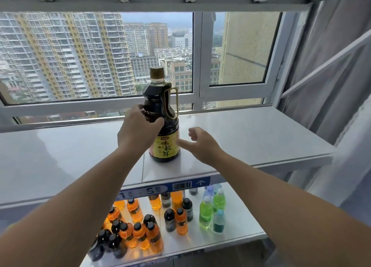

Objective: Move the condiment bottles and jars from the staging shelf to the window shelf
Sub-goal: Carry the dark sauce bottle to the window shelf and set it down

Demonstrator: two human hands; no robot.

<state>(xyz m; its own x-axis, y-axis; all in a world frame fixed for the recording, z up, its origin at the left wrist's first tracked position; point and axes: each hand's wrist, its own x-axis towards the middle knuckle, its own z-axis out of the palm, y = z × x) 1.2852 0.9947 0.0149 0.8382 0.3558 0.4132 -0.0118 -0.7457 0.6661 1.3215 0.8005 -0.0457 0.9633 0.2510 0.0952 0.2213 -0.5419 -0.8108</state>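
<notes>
As left hand [140, 128] grips sauce bottle [169, 130], drinks [139, 233] crowd below.

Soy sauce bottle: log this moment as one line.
soy sauce bottle: upright on window shelf | left hand: grips bottle | right hand: open beside it | lower shelf: small bottles

High-rise apartment towers [66, 53] crowd the view beyond a white-framed sliding window [197, 65], while a grey curtain [331, 65] hangs beside its frame.
</notes>
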